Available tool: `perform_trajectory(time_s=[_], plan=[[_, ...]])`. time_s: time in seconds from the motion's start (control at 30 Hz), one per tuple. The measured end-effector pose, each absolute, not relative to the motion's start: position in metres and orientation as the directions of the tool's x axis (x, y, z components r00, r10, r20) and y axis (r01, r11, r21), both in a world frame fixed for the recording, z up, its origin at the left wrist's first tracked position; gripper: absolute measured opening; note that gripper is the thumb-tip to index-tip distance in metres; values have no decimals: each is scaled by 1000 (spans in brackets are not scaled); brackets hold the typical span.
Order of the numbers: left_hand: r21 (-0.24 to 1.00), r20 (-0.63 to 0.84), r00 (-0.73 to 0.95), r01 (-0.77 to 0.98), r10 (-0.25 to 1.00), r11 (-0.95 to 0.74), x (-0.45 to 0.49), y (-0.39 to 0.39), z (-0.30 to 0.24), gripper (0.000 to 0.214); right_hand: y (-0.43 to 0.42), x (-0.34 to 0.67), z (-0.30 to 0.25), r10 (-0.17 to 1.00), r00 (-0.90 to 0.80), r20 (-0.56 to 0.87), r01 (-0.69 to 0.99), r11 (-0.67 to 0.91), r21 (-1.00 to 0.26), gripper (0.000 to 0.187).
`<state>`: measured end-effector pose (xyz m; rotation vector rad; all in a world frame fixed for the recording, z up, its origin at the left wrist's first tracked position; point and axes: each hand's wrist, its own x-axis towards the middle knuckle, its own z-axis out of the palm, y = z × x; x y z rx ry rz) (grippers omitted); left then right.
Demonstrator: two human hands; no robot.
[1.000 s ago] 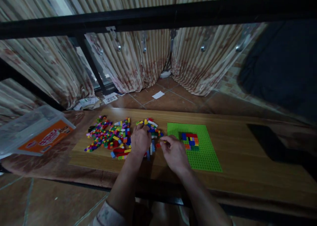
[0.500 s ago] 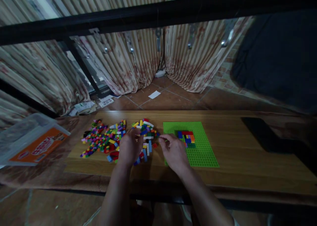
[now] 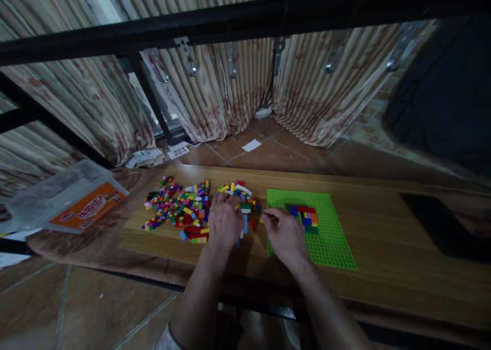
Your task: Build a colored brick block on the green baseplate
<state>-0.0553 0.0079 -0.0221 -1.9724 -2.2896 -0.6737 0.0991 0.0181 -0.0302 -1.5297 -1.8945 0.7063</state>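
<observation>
My left hand [image 3: 225,221] is over the near pile of loose toy bricks [image 3: 245,192], its bent fingers reaching down among them. Those fingertips are partly hidden, and I see no brick clearly gripped there. At the left edge of the green baseplate [image 3: 333,237], my right hand [image 3: 287,235] pinches a small yellow brick [image 3: 262,219] between thumb and fingers. A red brick [image 3: 252,224] lies on the wood between the hands. On the baseplate sits a block of joined red, blue, yellow and orange bricks [image 3: 306,213], just beyond my right hand.
More small bricks [image 3: 169,204] spread over the left of the wooden board [image 3: 368,222]. A clear plastic box with an orange label [image 3: 86,207] stands at the far left. A flat black object [image 3: 433,222] lies at the right. Curtains and a dark rail are behind.
The view has shifted, so most things sit further right. My left hand has moved further into the brick pile. A yellow brick now shows at my right fingertips.
</observation>
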Motion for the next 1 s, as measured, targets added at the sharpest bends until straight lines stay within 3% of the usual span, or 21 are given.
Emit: perform_trajectory(time_s=[0.33,0.67,1.0], plan=[[284,246,-197,951,949,124,-47,18,-31,29,18,100,-30,972,-181,149,645,232,-728,21],[173,177,-242,962,954,212,-31,17,-30,20,17,105,-32,963,-216,161,620,263,-739,26],[298,192,-240,938,951,177,-34,11,-22,15,19,110,-33,962,-210,176,607,269,-748,30]])
